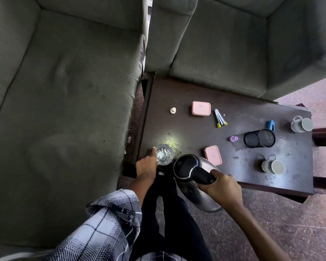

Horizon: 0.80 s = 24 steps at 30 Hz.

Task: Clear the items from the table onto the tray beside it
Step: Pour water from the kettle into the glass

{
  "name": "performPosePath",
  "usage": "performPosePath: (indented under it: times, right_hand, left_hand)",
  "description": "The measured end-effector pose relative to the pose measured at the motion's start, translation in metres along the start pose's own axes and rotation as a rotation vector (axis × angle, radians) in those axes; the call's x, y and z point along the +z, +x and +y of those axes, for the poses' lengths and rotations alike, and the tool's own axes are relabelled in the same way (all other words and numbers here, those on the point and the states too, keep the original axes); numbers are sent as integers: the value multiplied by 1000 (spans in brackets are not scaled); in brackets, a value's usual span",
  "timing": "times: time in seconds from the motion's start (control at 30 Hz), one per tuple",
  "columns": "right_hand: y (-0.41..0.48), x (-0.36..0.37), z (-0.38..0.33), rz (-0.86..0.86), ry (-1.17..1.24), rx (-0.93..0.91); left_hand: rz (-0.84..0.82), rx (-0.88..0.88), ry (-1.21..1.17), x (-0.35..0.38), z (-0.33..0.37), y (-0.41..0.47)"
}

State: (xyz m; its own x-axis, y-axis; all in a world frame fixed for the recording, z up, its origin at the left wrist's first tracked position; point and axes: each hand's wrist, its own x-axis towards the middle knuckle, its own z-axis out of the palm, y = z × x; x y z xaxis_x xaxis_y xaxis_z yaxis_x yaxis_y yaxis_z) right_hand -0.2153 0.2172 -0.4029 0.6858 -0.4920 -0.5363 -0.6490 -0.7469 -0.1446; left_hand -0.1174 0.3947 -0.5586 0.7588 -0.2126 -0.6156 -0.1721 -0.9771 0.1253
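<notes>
Over at the dark surface (177, 91) by grey sofas (64, 91): holding the glass (164, 154) at its near-left corner with the left hand (146, 166), gripping the kettle (185, 163) handle with the right hand (219, 187) (tray not in view), probably mid-pickup, needs a level carry next.

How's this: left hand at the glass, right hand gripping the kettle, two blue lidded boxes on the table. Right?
Not quite: the head view shows two pink lidded boxes, not blue. The left hand at the glass and right hand gripping the kettle are correct.
</notes>
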Motion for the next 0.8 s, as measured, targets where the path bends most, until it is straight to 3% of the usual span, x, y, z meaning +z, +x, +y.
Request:
performPosePath:
  times: [0.8]
  right_hand:
    - [1,-2,-2,2,-6,-12]
  left_hand:
    - [21,13,-12,1,-1,-2]
